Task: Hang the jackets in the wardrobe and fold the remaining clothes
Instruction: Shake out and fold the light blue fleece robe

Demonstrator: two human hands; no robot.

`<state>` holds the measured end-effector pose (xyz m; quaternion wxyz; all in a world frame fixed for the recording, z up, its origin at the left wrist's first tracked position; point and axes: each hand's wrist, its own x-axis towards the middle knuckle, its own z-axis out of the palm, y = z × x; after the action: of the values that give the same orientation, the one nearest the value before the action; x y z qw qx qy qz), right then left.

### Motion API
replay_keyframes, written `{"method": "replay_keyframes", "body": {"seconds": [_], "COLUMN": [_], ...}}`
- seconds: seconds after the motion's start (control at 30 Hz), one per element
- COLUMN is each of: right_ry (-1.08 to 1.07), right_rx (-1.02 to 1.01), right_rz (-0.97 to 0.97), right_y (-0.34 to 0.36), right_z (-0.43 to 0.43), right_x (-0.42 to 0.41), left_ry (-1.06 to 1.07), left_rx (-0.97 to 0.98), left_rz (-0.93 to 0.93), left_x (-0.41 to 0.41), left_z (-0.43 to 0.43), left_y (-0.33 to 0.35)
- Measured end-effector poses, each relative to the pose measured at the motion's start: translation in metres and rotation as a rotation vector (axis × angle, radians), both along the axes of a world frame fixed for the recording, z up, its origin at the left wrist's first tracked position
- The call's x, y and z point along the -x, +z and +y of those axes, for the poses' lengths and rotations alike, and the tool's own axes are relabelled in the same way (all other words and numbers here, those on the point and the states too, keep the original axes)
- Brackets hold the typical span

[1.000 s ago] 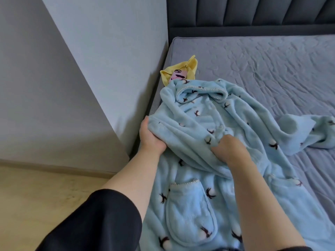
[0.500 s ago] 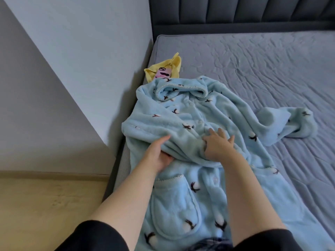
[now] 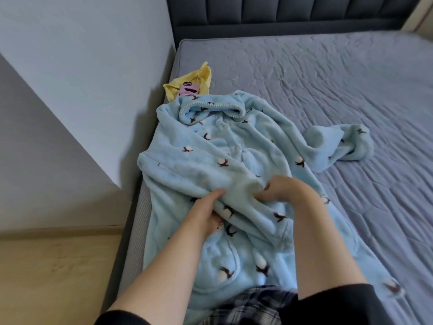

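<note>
At six o'clock, left hand (image 3: 206, 215) and right hand (image 3: 287, 188) fingers clench the light-blue flower-print fleece robe (image 3: 210, 148), probably folding its sleeve inward.

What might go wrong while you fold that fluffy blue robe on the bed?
1. The robe lies right along the left edge of the bed, so a pull that way might slide it toward the floor.
2. Its collar covers part of the yellow cloth, so lifting the robe may drag that along.
3. The sleeve sprawls out sideways while the left hand and right hand grip only the middle, so the fold may come out lopsided.
</note>
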<state>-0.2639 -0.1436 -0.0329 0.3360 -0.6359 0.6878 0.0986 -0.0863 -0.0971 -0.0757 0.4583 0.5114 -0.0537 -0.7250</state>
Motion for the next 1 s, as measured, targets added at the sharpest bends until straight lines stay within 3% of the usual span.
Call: {"method": "replay_keyframes", "body": {"seconds": [0.1,0.2,0.23,0.3,0.37,0.43,0.57,0.67,0.73,0.83,0.9,1.0], "right_ry": [-0.241,-0.531,-0.564,-0.551,-0.489,-0.477,-0.439,-0.517,-0.637,-0.76,-0.726,-0.806], "right_rx": [0.246,0.579,0.581,0.359,0.076,-0.003,0.179,0.309,0.439,0.62,0.615,0.504], "right_rz": [-0.023,-0.048,-0.029,0.081,0.194,0.209,0.043,-0.034,-0.049,0.017,0.084,0.029], "right_y": [-0.001,0.009,0.012,0.013,0.006,-0.001,-0.008,-0.017,-0.021,-0.013,-0.013,-0.017], "right_z": [0.003,0.003,0.005,0.01,0.017,0.018,0.016,0.023,0.031,0.039,0.043,0.057], "right_x": [0.003,0.011,0.014,0.015,0.012,0.01,0.007,0.009,0.016,0.031,0.043,0.058], "left_ry": [0.005,0.02,-0.031,-0.129,-0.131,-0.107,-0.07,-0.175,-0.136,-0.003,-0.072,-0.267], "left_rx": [0.0,0.184,0.206,0.156,0.11,0.118,0.069,0.022,-0.008,-0.049,-0.059,0.083], "left_rz": [-0.038,0.263,0.285,0.176,0.116,0.148,0.183,-0.015,-0.092,0.001,-0.155,-0.708], "left_x": [0.001,0.002,0.004,0.005,0.0,-0.008,-0.006,0.019,0.029,0.028,0.028,0.026], "left_z": [-0.001,0.011,0.018,0.03,0.039,0.04,0.039,0.039,0.041,0.041,0.045,0.058], "left_y": [0.002,0.007,0.007,0.001,-0.006,-0.009,-0.004,-0.003,-0.002,-0.001,-0.003,-0.005]}}
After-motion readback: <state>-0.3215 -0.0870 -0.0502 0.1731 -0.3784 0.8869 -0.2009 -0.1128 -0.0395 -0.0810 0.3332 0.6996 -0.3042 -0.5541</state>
